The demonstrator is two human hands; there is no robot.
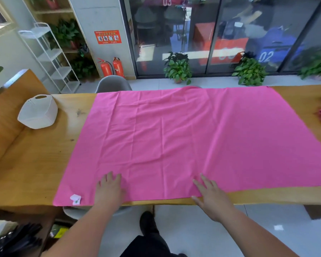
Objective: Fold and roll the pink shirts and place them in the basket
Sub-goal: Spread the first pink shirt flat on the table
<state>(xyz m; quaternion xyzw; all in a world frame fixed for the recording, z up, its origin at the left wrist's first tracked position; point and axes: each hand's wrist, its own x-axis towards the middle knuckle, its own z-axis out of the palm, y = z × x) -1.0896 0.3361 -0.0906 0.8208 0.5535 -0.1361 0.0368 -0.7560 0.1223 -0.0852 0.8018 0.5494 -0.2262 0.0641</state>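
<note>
Bright, even, diffuse light is recorded throughout; the pale floor (267, 229) is rendered almost white. Heavy reflections are carried by the glass doors (230, 34), so the view through them is muddled. Only faint soft shadows are thrown beside the left hand (109, 188) and right hand (210, 196) on the pink cloth (174, 130). Fisheye bending is seen at the borders (the table (32, 164) edge bows, door frames (212, 43) lean). The plant (317, 65) at far right is smeared; both hands are slightly soft. The lower-left corner is left dim.
</note>
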